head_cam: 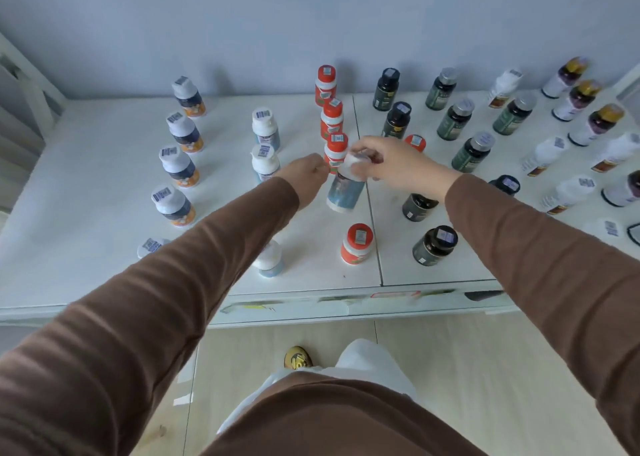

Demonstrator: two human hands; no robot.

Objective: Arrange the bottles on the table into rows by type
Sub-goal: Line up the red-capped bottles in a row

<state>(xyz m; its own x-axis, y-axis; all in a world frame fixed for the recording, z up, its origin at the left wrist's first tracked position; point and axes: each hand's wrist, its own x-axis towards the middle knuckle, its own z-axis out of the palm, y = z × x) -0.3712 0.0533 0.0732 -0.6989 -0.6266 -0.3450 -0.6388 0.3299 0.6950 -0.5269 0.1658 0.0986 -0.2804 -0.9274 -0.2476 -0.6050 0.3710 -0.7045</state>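
— What's crowding the middle of the frame from where you sit?

— I see a white table full of bottles. A column of orange bottles runs up the centre, and one more orange bottle stands alone lower down. Left of centre are two pale blue-labelled bottles, with a navy-and-orange row further left. Dark green bottles fill the right of centre, and white and purple-capped ones sit at the far right edge.

— And the one being handled?

— A white-capped bottle with a blue label is at frame centre, tilted, right in front of the nearest orange bottle. I can't tell whether its base touches the table. The right hand grasps it by the cap, fingers curled round the top from the right.

— The other hand?

— The left hand is just left of that bottle, fingers curled in. Whether it pinches anything I can't tell. Brown sleeves cover both arms, hiding some bottles.
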